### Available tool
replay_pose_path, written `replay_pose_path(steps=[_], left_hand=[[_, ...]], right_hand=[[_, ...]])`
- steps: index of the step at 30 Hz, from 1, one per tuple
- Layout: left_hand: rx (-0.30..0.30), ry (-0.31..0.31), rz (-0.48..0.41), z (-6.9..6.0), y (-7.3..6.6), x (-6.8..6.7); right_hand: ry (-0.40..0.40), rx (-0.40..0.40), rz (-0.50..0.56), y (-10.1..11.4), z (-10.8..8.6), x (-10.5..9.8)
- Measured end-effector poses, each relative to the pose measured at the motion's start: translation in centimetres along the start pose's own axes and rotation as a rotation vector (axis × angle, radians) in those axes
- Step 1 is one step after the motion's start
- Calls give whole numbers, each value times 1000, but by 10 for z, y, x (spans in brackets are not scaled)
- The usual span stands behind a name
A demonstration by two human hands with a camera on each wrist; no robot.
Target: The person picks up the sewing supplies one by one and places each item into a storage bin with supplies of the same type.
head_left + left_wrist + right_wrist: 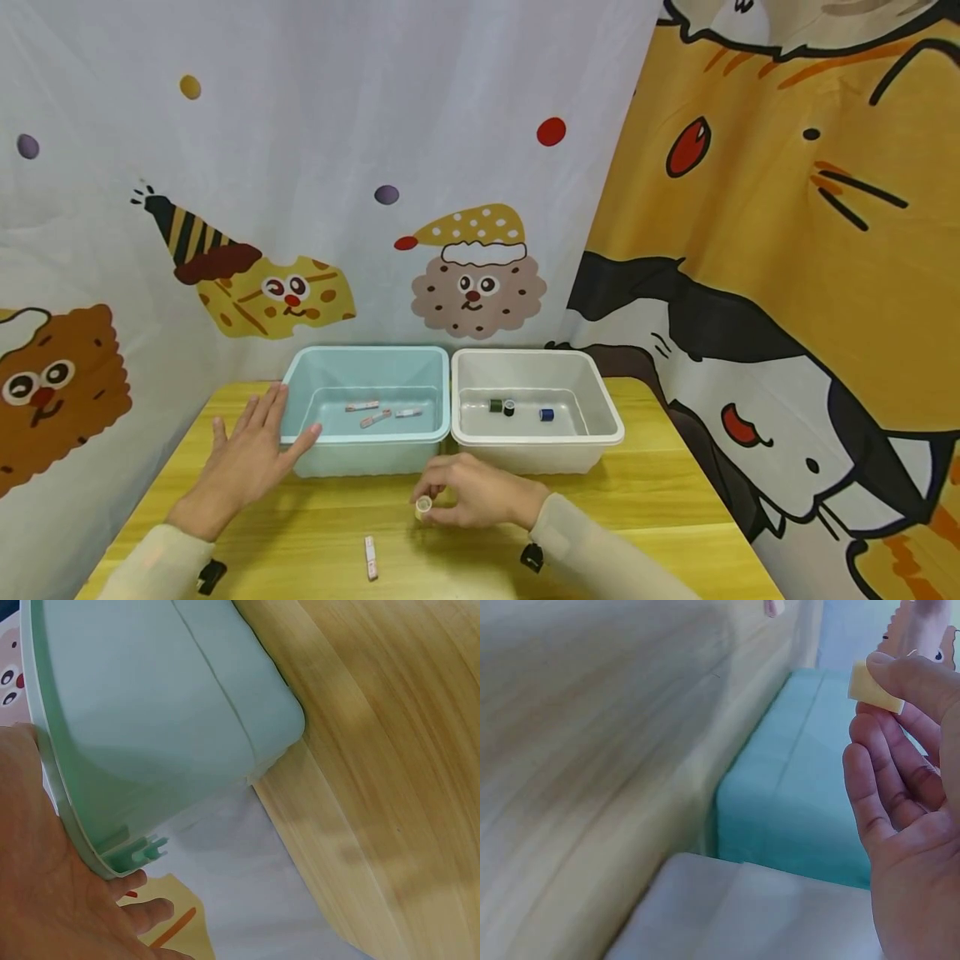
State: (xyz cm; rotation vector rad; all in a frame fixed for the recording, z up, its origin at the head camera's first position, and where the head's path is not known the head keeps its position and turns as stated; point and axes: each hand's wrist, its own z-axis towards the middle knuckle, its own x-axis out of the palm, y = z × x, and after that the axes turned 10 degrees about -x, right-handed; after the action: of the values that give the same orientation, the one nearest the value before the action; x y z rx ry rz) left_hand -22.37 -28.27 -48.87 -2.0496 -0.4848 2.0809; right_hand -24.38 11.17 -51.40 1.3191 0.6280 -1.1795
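In the head view the right hand pinches a small pale-yellow spool between thumb and fingers, above the table in front of the bins. The right wrist view shows the same yellow spool at the fingertips of the right hand. With fingers spread, the left hand rests on the left rim of the blue bin; the left wrist view has that hand against the bin's rim. Several pink-and-white folded strips lie inside the blue bin.
Right beside the blue bin stands a white bin holding a green spool, a black spool and a blue spool. One pink-and-white strip lies on the wooden table near the front. A printed curtain hangs behind.
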Motion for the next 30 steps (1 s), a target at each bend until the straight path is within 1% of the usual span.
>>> replay_pose_path(steps=[6, 12, 19, 25, 30], left_hand=[[-4, -2, -6, -1, 0, 0], [-1, -9, -18, 0, 0, 1], [-2, -4, -11, -1, 0, 1], [3, -17, 7, -2, -2, -1], [5, -23, 20, -4, -2, -2]], right_hand=[[-8, -16, -34, 10, 2, -16], [-56, -39, -49, 17, 1, -35], [-98, -73, -109, 17, 0, -53], [-101, -63, -155, 17, -2, -68], [-121, -81, -155, 15, -2, -81]])
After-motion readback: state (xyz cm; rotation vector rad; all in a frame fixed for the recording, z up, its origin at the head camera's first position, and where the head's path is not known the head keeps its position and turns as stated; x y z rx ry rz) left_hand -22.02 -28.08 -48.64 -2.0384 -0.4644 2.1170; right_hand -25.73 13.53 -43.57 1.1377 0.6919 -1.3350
